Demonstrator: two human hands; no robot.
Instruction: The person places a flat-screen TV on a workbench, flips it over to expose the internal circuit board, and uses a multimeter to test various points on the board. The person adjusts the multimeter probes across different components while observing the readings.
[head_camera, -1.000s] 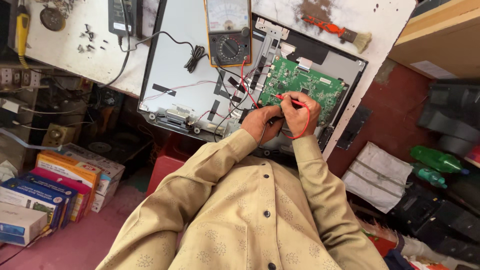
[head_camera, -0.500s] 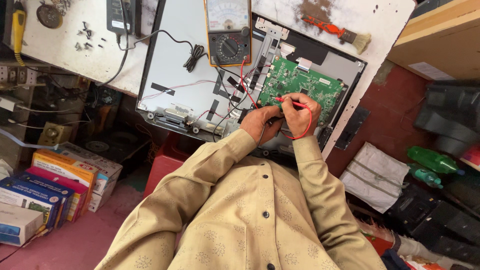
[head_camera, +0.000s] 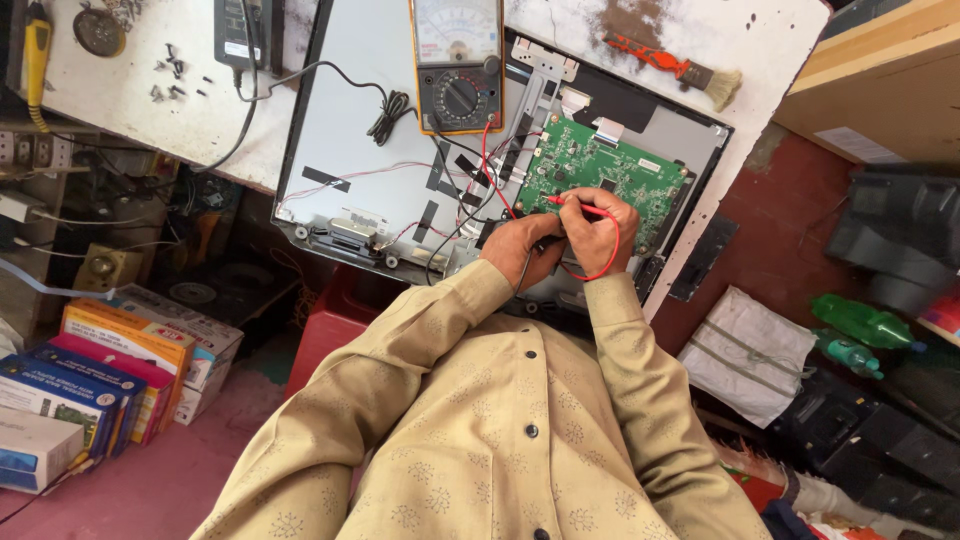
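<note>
A green circuit board (head_camera: 610, 175) is fixed to the back of an opened flat screen panel (head_camera: 370, 130) lying on the white workbench (head_camera: 130, 100). My right hand (head_camera: 598, 225) holds a red test probe (head_camera: 572, 203), its tip on the lower edge of the board. My left hand (head_camera: 520, 250) grips a black test probe (head_camera: 548, 241) close beside it. Red and black leads run up to a yellow analog multimeter (head_camera: 458, 62) resting on the panel.
A red-handled brush (head_camera: 675, 68), a black power adapter (head_camera: 240, 35), loose screws (head_camera: 170, 75) and a yellow screwdriver (head_camera: 37, 55) lie on the bench. Coloured boxes (head_camera: 90, 375) stack at the left, a green bottle (head_camera: 865, 322) and black casings at the right.
Both hands stay on the board's lower edge, with only a slight shift of the probes. The view has barely moved.
</note>
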